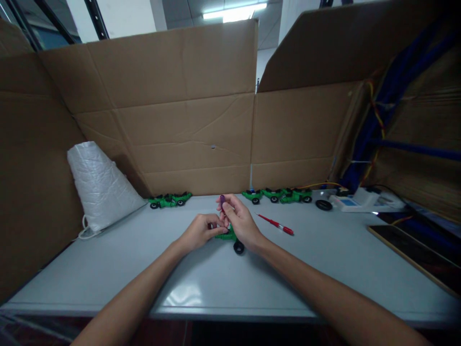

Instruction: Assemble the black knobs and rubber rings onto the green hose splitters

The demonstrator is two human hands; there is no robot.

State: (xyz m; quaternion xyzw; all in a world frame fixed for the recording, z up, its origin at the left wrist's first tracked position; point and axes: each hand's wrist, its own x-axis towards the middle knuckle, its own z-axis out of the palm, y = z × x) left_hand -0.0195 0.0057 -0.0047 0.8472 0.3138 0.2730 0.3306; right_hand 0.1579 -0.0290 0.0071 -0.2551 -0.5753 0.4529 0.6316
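A green toy car with black wheels is at the middle of the table, partly covered by my fingers. My left hand is closed on the car's left part, thumb and fingers near its top. In my right hand a screwdriver with a dark purple handle stands upright between thumb and fingers, over the car. Its tip is hidden behind the fingers. One black wheel of the car shows below my right hand. To the right lies a red screwdriver on the table.
Several green toy cars line the back right, with more green cars at the back left. A silvery padded bag leans at left. A black ring, a white power strip and a dark flat panel are at right. Cardboard walls surround the table.
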